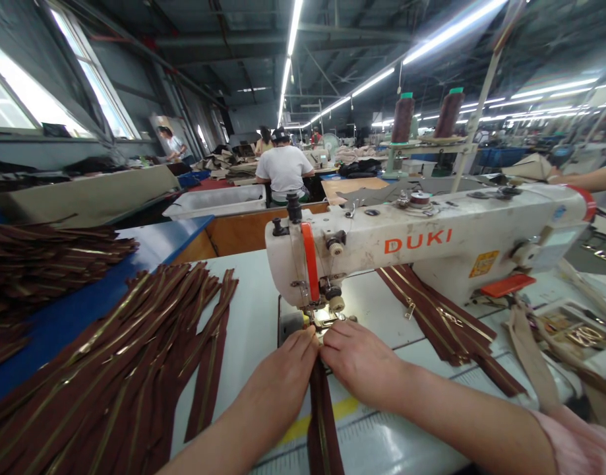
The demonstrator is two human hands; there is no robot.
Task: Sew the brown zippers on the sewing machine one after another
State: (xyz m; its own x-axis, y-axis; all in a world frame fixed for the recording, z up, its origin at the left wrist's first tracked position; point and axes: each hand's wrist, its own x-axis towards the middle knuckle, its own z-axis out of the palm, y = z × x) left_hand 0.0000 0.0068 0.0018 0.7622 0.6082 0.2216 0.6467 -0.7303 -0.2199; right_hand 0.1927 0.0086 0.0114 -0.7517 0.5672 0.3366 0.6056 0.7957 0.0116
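The brown zipper strip (pixel 322 422) is long and narrow, with a golden line of teeth along its middle. It lies flat on the bench (pixel 253 310), its length running from the person toward the sewing machine (pixel 406 251). The left hand (pixel 283 382) and right hand (pixel 359 359) press it down with fingers close together, just before the needle.

Factory hall: windows (pixel 92 99) on the left wall, ceiling strip lights (pixel 287 63) overhead.
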